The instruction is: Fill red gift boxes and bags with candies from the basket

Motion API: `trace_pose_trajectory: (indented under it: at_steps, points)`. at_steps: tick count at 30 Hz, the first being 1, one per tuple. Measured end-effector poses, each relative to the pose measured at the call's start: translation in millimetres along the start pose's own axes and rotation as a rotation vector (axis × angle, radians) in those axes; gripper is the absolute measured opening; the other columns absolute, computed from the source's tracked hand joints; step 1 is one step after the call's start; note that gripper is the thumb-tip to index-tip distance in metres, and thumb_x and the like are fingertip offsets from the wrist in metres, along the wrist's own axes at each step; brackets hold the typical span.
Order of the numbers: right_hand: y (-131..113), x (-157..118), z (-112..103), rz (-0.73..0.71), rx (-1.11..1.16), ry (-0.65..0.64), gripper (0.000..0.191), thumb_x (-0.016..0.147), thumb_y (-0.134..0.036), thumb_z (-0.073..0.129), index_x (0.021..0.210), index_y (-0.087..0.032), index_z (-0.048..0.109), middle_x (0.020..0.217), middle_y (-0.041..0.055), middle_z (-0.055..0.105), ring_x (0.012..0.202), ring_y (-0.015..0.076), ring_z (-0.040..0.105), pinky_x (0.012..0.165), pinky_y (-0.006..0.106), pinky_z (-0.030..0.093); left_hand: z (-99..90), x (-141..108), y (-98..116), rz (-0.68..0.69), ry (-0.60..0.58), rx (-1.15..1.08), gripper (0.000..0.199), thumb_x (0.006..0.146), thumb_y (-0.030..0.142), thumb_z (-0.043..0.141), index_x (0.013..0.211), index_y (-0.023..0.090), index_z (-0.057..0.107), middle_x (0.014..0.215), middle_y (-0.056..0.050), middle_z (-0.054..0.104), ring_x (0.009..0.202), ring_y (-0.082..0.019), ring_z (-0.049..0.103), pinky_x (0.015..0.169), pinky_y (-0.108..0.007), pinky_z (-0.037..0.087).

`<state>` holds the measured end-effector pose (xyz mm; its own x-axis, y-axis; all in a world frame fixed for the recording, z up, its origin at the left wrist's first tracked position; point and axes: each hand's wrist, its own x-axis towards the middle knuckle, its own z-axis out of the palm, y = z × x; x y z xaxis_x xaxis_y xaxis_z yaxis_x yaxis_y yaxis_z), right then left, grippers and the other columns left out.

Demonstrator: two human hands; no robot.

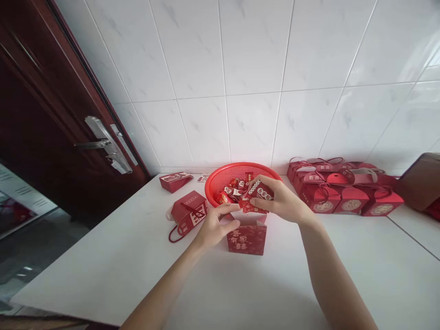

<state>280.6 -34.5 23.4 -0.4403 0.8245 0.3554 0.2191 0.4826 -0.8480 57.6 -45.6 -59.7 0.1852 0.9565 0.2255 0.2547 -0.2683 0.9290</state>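
Note:
A red gift box (246, 240) with gold characters stands upright on the white table, its top open. At its upper left edge, my left hand (217, 225) grips the box with thumb and index finger. Above the opening, my right hand (280, 197) pinches red snack packets (260, 191) printed with white and gold; how many is hard to tell. Just behind the box is a red plastic basket (215, 176) with several red-wrapped sweets (233, 189) inside. The box's inside is mostly hidden by my hands and the packets.
Left of the basket lie a tilted red box (188, 211) with a cord handle and a small red box (176, 181). Several closed red gift boxes (350, 199) stand in rows at right, beside a brown carton (419, 183). A tiled wall (254, 123) borders the table (137, 256) behind.

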Motion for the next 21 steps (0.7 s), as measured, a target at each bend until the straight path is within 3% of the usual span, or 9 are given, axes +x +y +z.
trace_pose_trajectory:
  at_steps: [7, 12, 17, 21]
  points:
    - [2, 0, 3, 0.072, -0.283, -0.168, 0.013, 0.082, -0.022, 0.061, 0.084, -0.022, 0.048, 0.067, -0.0064, 0.048, 0.057, 0.0111, 0.04, 0.053, 0.025, 0.029, -1.3, -3, -4, 0.032, -0.102, 0.016, 0.052, 0.076, 0.03, 0.077, 0.127, 0.024, 0.071, 0.136, -0.008, 0.066, 0.134, -0.032, 0.055, 0.114, -0.044, 0.042]
    - [3, 3, 8, 0.06, -0.336, -0.146, 0.014, 0.083, -0.022, 0.061, 0.084, -0.022, 0.047, 0.068, -0.006, 0.049, 0.058, 0.0108, 0.039, 0.053, 0.024, 0.028, -0.2, -2, -8, 0.008, -0.072, 0.007, 0.055, 0.074, 0.033, 0.079, 0.128, 0.023, 0.07, 0.138, -0.008, 0.064, 0.139, -0.033, 0.049, 0.119, -0.046, 0.035]
    - [5, 2, 13, 0.06, -0.41, -0.162, 0.014, 0.084, -0.019, 0.059, 0.084, -0.022, 0.045, 0.066, -0.0057, 0.049, 0.056, 0.0111, 0.041, 0.052, 0.025, 0.027, 1.5, -1, -6, 0.04, -0.085, -0.039, 0.048, 0.074, 0.029, 0.079, 0.121, 0.021, 0.074, 0.134, -0.009, 0.067, 0.131, -0.032, 0.056, 0.115, -0.045, 0.04]
    - [7, 3, 17, 0.064, -0.457, -0.179, 0.015, 0.084, -0.018, 0.058, 0.082, -0.022, 0.044, 0.067, -0.0045, 0.05, 0.056, 0.0115, 0.041, 0.053, 0.025, 0.027, 1.9, -2, -5, 0.01, -0.053, -0.047, 0.053, 0.071, 0.029, 0.08, 0.123, 0.021, 0.073, 0.134, -0.009, 0.067, 0.134, -0.034, 0.054, 0.116, -0.046, 0.038]
